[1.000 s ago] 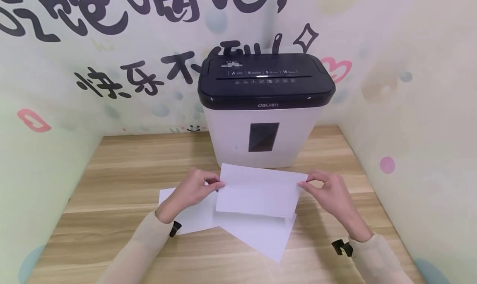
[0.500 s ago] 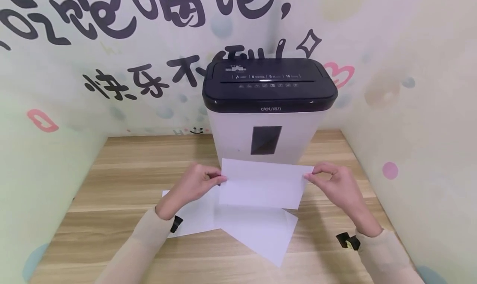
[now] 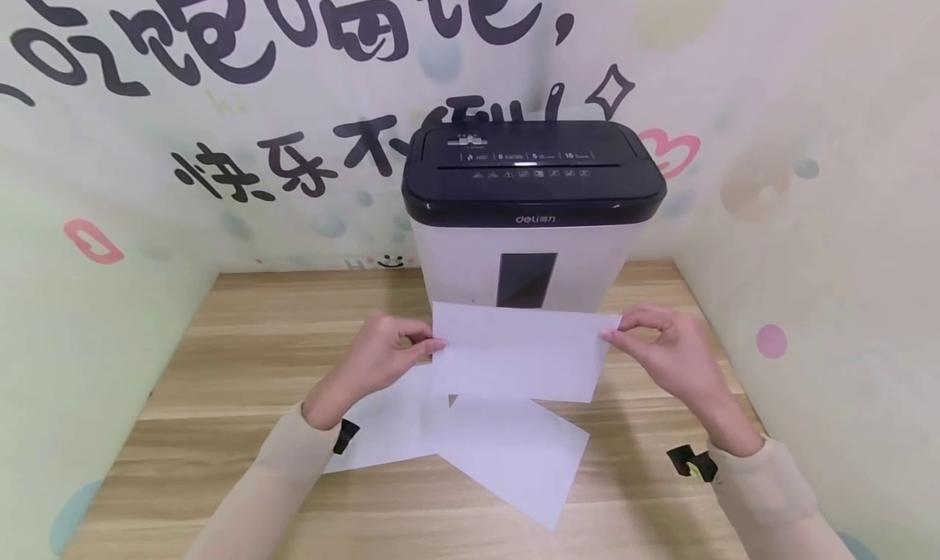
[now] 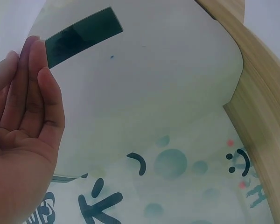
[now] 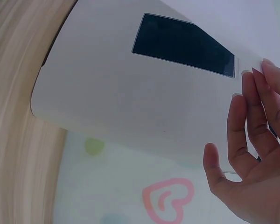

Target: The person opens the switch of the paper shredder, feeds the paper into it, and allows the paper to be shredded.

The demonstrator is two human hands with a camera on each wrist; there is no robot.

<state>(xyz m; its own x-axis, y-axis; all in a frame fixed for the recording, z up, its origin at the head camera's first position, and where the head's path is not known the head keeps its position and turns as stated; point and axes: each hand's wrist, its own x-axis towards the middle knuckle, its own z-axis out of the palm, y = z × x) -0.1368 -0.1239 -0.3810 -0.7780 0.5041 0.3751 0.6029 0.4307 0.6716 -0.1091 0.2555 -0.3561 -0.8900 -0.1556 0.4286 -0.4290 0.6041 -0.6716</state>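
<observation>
A white sheet of paper (image 3: 517, 353) is held up between both hands, in front of the lower body of a paper shredder (image 3: 470, 258). My left hand (image 3: 382, 356) pinches the sheet's left edge between thumb and fingers. At its upper right corner, my right hand (image 3: 664, 352) pinches it the same way. The shredder has a black top with a narrow feed slot and a dark window (image 5: 182, 46) in its white front. Below the held sheet, two more white sheets lie on the table, one on the left (image 3: 396, 421) and one in the middle (image 3: 521, 462).
The wood-grain table (image 3: 242, 331) is bounded by walls at the back and both sides. Black lettering and coloured dots decorate the back wall (image 3: 294, 225). The shredder stands near that wall. A black clip (image 3: 693, 464) sits at the right wrist.
Both hands have raised the sheet a little toward the shredder, and it now overlaps the bottom of the window. More of the sheets on the table shows beneath it.
</observation>
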